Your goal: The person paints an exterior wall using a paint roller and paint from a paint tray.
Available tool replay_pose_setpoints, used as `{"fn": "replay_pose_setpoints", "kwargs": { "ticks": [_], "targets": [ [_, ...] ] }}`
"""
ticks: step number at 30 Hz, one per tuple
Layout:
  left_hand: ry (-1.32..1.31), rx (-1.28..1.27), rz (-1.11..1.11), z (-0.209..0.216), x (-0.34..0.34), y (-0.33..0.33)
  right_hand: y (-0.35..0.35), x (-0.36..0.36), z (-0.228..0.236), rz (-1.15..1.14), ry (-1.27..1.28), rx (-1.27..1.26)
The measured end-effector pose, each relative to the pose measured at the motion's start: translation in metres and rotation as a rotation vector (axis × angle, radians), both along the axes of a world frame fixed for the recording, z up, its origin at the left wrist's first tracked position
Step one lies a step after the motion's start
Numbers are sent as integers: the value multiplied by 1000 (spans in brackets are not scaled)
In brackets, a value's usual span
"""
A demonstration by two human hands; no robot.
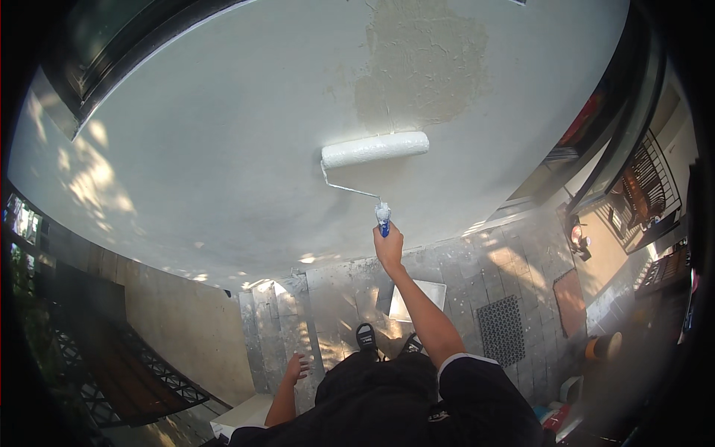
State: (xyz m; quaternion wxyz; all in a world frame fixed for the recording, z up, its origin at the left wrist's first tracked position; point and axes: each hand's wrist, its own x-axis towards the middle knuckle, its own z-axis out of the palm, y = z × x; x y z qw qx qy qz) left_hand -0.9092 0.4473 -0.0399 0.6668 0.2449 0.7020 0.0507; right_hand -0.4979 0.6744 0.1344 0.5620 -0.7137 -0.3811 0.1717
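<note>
My right hand point(389, 246) is closed round the blue handle of a paint roller point(376, 149), with the arm stretched out ahead. The white roller sleeve lies sideways against a pale, whitish wall point(223, 141), just below a rough beige-grey patch point(424, 63). White paint coats the top of the handle. My left hand point(296, 368) hangs low at my side, fingers loosely apart, with nothing in it. Partly behind my right forearm, a white square tray point(436, 295) rests on the paved floor; its contents cannot be made out.
Steps point(269, 328) lie to the left of my feet. A dark perforated mat point(501, 331) and a reddish-brown mat point(570, 302) are on the floor at right. Beyond them is a doorway with a wooden chair point(644, 186). A dark-framed window point(97, 67) is at upper left.
</note>
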Motion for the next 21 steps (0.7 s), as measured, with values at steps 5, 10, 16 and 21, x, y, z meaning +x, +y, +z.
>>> {"fn": "replay_pose_setpoints", "kwargs": {
  "ticks": [5,10,16,21],
  "targets": [
    [28,11,-1,-5,-10,2,18,2,32,14,-56,31],
    [-14,-7,42,-13,-15,16,48,12,116,55,-75,109],
    [34,48,-5,-10,-15,22,68,-1,170,81,-58,221],
    [4,73,-22,8,-1,24,55,-5,124,60,-10,129]
  ]
}}
